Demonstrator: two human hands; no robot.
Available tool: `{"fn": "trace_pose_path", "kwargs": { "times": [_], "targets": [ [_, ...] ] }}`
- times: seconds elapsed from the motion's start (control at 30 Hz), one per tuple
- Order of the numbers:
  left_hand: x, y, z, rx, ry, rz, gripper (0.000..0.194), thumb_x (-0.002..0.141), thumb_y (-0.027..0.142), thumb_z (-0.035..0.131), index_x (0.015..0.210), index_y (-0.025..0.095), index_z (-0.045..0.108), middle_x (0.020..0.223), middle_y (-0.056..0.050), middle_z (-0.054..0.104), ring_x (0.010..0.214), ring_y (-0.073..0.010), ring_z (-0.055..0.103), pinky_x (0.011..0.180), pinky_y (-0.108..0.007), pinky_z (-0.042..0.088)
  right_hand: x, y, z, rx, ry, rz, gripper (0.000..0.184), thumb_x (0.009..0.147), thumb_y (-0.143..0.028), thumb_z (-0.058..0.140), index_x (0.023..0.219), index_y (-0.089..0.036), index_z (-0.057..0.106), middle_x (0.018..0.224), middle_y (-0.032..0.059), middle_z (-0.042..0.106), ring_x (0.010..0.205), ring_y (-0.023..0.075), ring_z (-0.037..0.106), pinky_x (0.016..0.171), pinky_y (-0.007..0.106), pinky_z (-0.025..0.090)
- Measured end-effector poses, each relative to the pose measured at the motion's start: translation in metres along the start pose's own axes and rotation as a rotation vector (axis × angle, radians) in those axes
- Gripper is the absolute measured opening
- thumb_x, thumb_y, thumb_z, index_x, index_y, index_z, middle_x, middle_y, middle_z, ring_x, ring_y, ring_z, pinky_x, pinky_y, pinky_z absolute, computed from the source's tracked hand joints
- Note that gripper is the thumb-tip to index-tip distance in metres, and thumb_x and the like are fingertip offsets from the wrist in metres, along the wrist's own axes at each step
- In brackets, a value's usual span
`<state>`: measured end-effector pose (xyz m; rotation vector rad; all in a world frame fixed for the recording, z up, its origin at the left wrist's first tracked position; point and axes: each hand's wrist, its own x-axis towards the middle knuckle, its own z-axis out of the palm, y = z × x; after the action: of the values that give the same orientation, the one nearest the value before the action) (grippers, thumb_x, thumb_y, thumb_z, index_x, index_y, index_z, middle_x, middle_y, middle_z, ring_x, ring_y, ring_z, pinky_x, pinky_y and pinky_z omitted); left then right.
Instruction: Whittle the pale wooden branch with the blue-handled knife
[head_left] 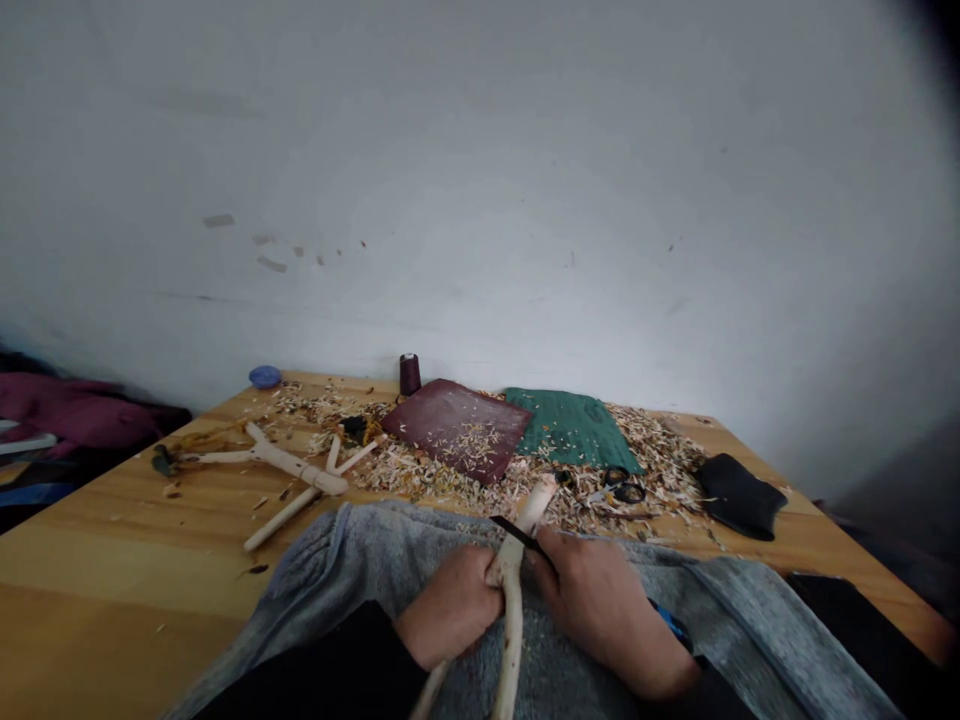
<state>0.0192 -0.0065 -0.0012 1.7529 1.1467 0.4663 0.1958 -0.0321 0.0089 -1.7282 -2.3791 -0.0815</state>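
So, the top of the view is filled by a scuffed white wall (pixel 480 200), and a honey-toned wooden table (pixel 97 540) is set against it, heaped with pale wood shavings (pixel 660 470) toward the far right. A maroon cloth (pixel 75 410) is bunched up beyond the table's left corner. A dark red leather pad (pixel 457 428) and a green textured mat (pixel 570 428) are laid side by side near the far edge, with a dark thread spool (pixel 409 374) stood upright just behind the pad and a round blue lid (pixel 265 376) farther left. A black pouch (pixel 739 495) is parked on the right, and black-handled scissors (pixel 622 488) are half sunk in the shavings by the mat. Smooth peeled forked sticks (pixel 277 460) are lying on the left.

Up close, a fuzzy grey fleece (pixel 720 610) is draped over the lap. A peeled forked branch (pixel 513 640) is held over it, its long axis running from the near side out to a pale tip (pixel 544 495) pointing far. It is wrapped tight by the left hand (pixel 450 605), fingers closed in a fist. The right hand (pixel 607 610) is closed around a carving knife (pixel 517 535), whose dark blade is laid across the branch, farther toward the tip than the left fist. A blue bit (pixel 670 622) is poking out past the right hand, probably the knife's handle, though that can't be told for sure.
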Motion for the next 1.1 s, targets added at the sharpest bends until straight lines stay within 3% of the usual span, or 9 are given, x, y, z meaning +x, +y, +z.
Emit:
{"fn": "trace_pose_path", "kwargs": {
  "times": [0.2,0.47,0.63,0.87,1.1],
  "targets": [
    [0.002,-0.005,0.002,-0.002,0.018,-0.013,0.009,0.065,0.018,0.048,0.057,0.019,0.052,0.050,0.005,0.047,0.048,-0.0123,0.045,0.047,-0.023,0.031,0.001,-0.001,0.005,-0.074,0.026,0.067,0.015,0.093,-0.026,0.044,0.090,-0.022,0.058,0.076,0.0029,0.069,0.060,0.0199,0.064,0.050,0.030,0.025],
    [0.003,-0.005,0.002,-0.019,0.037,0.057,0.011,0.065,0.014,0.048,0.061,0.017,0.058,0.063,0.002,0.059,0.065,-0.0156,0.053,0.059,-0.024,0.038,-0.001,-0.007,0.005,0.018,0.011,-0.052,0.013,0.091,-0.025,0.046,0.087,-0.023,0.059,0.075,0.0011,0.069,0.065,0.0182,0.064,0.054,0.028,0.030],
    [0.001,-0.004,0.002,-0.007,0.023,-0.021,0.011,0.066,0.017,0.047,0.058,0.018,0.054,0.047,0.005,0.047,0.046,-0.0131,0.045,0.045,-0.024,0.030,0.002,0.001,0.005,-0.045,0.019,0.069,0.013,0.092,-0.024,0.045,0.090,-0.021,0.058,0.075,0.0030,0.069,0.062,0.0186,0.064,0.052,0.028,0.028],
    [0.003,-0.002,0.000,-0.026,0.028,0.052,0.011,0.064,0.014,0.048,0.060,0.017,0.057,0.063,0.003,0.057,0.066,-0.0154,0.054,0.059,-0.023,0.039,-0.001,-0.006,0.008,0.034,0.011,-0.067,0.012,0.091,-0.025,0.047,0.087,-0.023,0.058,0.076,0.0006,0.069,0.067,0.0185,0.064,0.056,0.028,0.031],
    [0.001,-0.006,0.003,0.024,0.046,-0.091,0.009,0.063,0.014,0.046,0.057,0.020,0.049,0.043,0.006,0.042,0.038,-0.0126,0.043,0.040,-0.024,0.025,0.007,0.012,0.006,-0.133,0.020,0.162,0.013,0.093,-0.024,0.047,0.089,-0.021,0.058,0.077,0.0047,0.070,0.063,0.0208,0.066,0.051,0.028,0.027]
  ]
}}
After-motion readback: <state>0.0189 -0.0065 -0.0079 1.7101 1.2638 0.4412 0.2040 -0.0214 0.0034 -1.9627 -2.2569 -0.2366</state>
